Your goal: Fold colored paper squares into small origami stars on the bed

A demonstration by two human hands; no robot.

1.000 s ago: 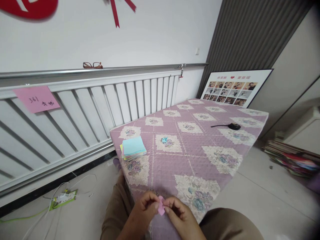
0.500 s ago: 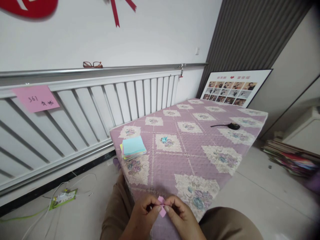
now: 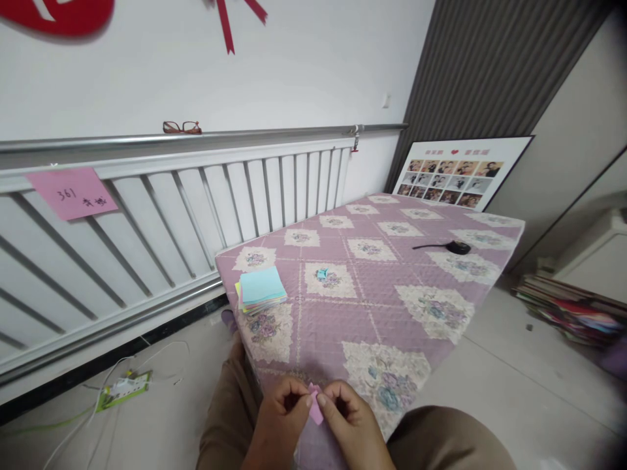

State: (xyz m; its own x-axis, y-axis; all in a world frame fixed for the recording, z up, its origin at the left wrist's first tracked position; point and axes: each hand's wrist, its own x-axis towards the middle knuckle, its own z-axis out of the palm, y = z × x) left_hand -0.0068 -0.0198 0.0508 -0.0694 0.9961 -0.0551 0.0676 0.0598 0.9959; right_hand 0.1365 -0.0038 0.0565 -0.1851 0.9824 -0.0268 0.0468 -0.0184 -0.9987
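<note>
A small folded piece of pink paper [image 3: 315, 411] is pinched between my two hands, close to the near edge of the table. My left hand [image 3: 283, 418] grips its left side between thumb and forefinger. On the right side, my right hand [image 3: 349, 418] pinches it the same way, and the fingertips of both hands nearly meet. Part of the paper is hidden by my fingers. Farther in stands a small folded blue paper piece [image 3: 322, 274]. To its left lies a stack of coloured paper sheets [image 3: 263, 287], light blue on top.
A floral cloth [image 3: 333, 326] covers the table. A black tape measure [image 3: 458, 247] lies toward the far right. A white radiator [image 3: 235, 196] with a pink note [image 3: 72, 194] runs along the left. Glasses [image 3: 181, 127] rest on the pipe; a power strip [image 3: 125, 390] lies on the floor.
My fingers have shifted on the pink paper and my thumbs are closer together. The paper's upper part looks narrower. Nothing else has visibly moved.
</note>
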